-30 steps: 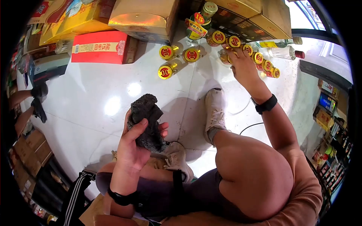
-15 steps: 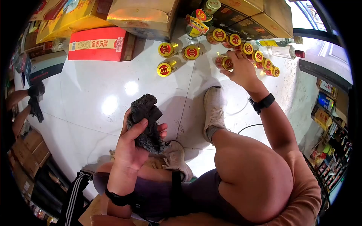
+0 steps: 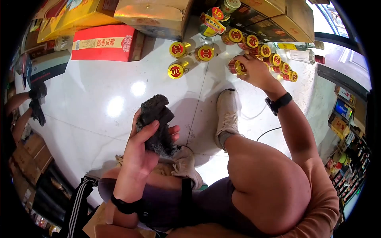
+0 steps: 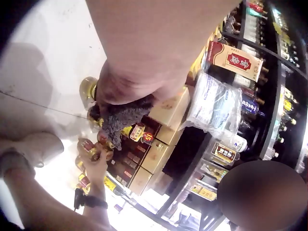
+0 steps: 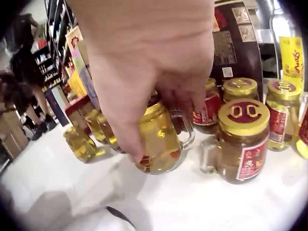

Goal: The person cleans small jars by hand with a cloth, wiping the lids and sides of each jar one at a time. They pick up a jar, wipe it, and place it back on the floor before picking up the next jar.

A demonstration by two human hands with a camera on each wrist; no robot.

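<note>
My left hand (image 3: pixel 142 148) grips a dark grey cloth (image 3: pixel 155 123), thumb across it, above the floor in the head view. My right hand (image 3: pixel 260 73) holds a gold-lidded handled jar (image 3: pixel 240 67), with thumb and fingers round its upper part; in the right wrist view this jar (image 5: pixel 161 139) holds yellowish liquid. Beside that hand, more jars (image 3: pixel 274 60) with red and gold lids stand in a slanting row. Three similar jars (image 3: pixel 205 53) stand apart to the left. In the left wrist view the cloth (image 4: pixel 120 120) hangs below the left hand.
A red box (image 3: pixel 105 43) and cartons (image 3: pixel 151 18) line the back of the white floor. A big green jar (image 3: pixel 213 25) stands by dark cartons. Clear bottles (image 3: pixel 301 56) lie at the right. My shoe (image 3: pixel 228 113) is on the floor; another person's feet (image 3: pixel 37 105) show at the left.
My right hand has drawn a jar slightly away from the row, its fingers now round it. My left hand still grips the cloth. The head view has shifted slightly.
</note>
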